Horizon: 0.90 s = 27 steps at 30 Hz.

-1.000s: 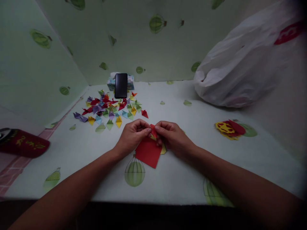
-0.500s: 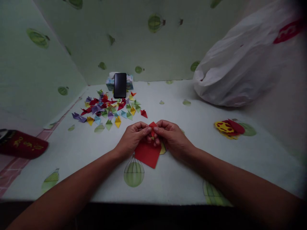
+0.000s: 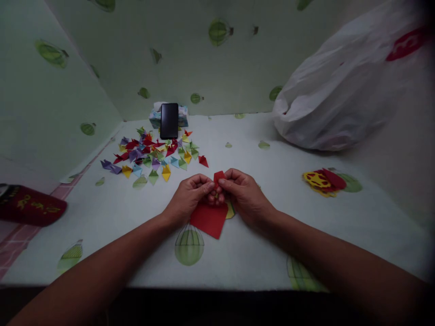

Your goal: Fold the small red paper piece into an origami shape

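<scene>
Between my left hand (image 3: 194,191) and my right hand (image 3: 242,190) is a small folded piece of red paper (image 3: 219,175). Both hands pinch it between thumb and fingers, and its top edge shows above the thumbs. My fingers hide its lower part. Just beneath the hands a flat red paper square (image 3: 211,221) lies on the table, with the edge of some yellow paper (image 3: 230,210) peeking out at its right. Ahead and to the left spreads a heap of small origami pieces (image 3: 152,154) in red, purple, yellow, green, blue and orange.
Behind the heap a black phone (image 3: 169,121) leans on a tissue box (image 3: 184,117). A dark red can (image 3: 34,206) lies at the left. Yellow and red paper cutouts (image 3: 319,181) rest on the right, and a large white plastic bag (image 3: 326,104) stands at the back right.
The folded red paper has turned in my fingers: its pointed top now looks blunt and wider. My thumbs have moved slightly apart. The other things stay where they were.
</scene>
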Each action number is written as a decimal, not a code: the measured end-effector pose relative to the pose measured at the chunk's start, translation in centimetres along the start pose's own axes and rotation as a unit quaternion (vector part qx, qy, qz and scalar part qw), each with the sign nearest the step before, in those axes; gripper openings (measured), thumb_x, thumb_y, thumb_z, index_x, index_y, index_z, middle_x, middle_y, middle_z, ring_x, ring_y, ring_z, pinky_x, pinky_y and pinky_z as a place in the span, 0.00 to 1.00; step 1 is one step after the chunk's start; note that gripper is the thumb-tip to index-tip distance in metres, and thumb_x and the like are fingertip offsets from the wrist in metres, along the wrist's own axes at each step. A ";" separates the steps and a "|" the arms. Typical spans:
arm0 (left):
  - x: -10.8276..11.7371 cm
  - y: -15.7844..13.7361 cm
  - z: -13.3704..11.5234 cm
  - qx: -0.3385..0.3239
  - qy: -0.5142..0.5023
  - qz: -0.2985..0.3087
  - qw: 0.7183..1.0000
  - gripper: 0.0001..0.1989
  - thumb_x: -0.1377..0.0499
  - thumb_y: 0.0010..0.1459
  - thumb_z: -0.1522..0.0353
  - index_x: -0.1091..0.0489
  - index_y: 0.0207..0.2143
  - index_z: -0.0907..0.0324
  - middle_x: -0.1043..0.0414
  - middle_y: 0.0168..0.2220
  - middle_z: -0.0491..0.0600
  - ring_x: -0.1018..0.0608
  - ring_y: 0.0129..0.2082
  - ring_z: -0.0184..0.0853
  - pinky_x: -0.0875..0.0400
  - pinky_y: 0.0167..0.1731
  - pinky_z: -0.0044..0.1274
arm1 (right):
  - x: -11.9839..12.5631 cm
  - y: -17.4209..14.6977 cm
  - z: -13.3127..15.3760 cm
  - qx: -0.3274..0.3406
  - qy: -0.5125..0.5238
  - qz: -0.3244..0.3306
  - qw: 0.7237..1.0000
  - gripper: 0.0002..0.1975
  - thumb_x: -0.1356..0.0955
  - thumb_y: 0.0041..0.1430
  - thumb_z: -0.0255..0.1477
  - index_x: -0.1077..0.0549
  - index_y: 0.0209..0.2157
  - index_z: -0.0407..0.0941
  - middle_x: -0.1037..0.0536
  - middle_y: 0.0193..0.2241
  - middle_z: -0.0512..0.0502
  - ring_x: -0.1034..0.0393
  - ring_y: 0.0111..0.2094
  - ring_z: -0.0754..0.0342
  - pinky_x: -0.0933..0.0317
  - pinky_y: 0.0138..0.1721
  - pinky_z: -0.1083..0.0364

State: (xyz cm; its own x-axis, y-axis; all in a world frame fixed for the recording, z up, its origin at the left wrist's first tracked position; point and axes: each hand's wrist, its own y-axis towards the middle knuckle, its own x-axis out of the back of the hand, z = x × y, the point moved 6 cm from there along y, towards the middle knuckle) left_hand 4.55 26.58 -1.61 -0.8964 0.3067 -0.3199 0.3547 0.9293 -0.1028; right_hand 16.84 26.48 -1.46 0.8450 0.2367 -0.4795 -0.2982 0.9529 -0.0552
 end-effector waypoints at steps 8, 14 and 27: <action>-0.2 -0.2 -0.1 -0.010 0.009 0.006 1.000 0.10 0.34 0.57 0.66 0.31 0.28 0.62 0.24 0.23 0.45 0.25 0.23 0.26 0.32 0.27 0.19 | -0.2 -0.3 -0.3 0.010 0.002 -0.006 1.000 0.14 0.25 0.54 0.31 0.34 0.27 0.45 0.23 0.21 0.53 0.27 0.22 0.59 0.34 0.27 0.58; -0.2 -0.3 -0.2 -0.009 0.025 0.001 1.000 0.11 0.35 0.59 0.66 0.32 0.28 0.62 0.24 0.23 0.46 0.26 0.23 0.26 0.34 0.26 0.19 | -0.3 -0.5 -0.2 0.027 -0.021 -0.015 0.999 0.16 0.25 0.55 0.34 0.35 0.27 0.45 0.22 0.21 0.53 0.27 0.22 0.59 0.34 0.27 0.58; -0.3 -0.5 0.1 -0.003 -0.001 -0.012 1.000 0.10 0.34 0.57 0.66 0.33 0.32 0.60 0.25 0.23 0.44 0.28 0.22 0.25 0.37 0.25 0.18 | -0.3 -0.7 0.0 0.055 -0.041 -0.036 0.997 0.14 0.26 0.55 0.34 0.35 0.26 0.46 0.23 0.20 0.54 0.27 0.22 0.58 0.32 0.28 0.57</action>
State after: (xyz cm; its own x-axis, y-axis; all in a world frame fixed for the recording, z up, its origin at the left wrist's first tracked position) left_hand 4.70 26.02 -1.58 -0.9037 0.2845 -0.3200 0.3321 0.9375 -0.1043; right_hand 16.75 25.74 -1.27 0.8977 0.1770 -0.4034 -0.1887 0.9820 0.0108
